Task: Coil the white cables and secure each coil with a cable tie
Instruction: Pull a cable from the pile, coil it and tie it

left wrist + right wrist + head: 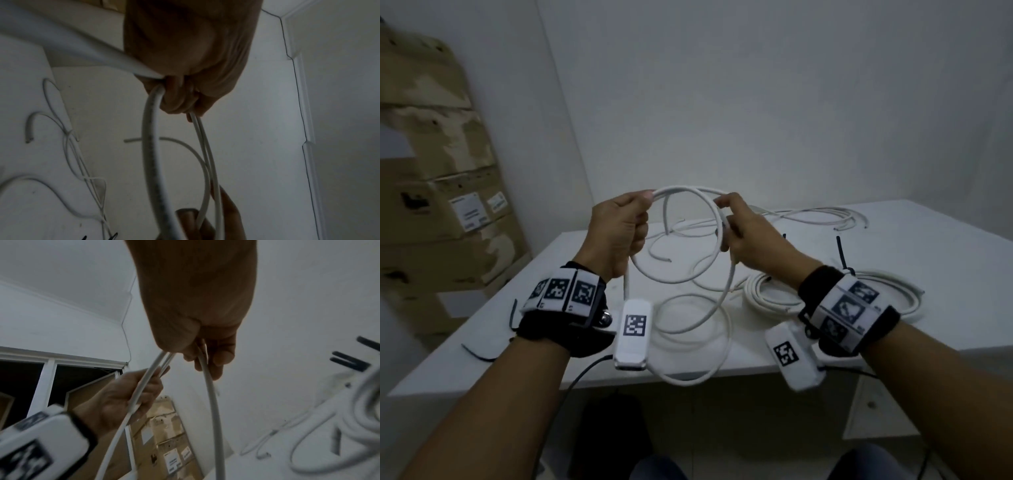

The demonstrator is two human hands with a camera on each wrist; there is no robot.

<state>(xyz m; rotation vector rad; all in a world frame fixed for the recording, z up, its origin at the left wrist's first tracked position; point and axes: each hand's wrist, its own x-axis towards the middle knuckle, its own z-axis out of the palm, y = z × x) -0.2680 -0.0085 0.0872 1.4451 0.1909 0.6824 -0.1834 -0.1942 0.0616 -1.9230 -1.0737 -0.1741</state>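
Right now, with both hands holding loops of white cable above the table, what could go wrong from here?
1. The left hand and right hand grip only a few turns of the cable; easing either grip could let the loops spring open.
2. The slack hanging over the table edge may snag or tangle with the loose cables behind.
3. The cable tie lies out of hand beside the finished coil, so reaching for it means a one-handed hold.

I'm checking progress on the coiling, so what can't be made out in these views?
- Head view: the left hand hides how many loops of the white round cable it grips.
- Head view: the right wrist band hides part of the finished white cable coil.
- Head view: box label too small to read.
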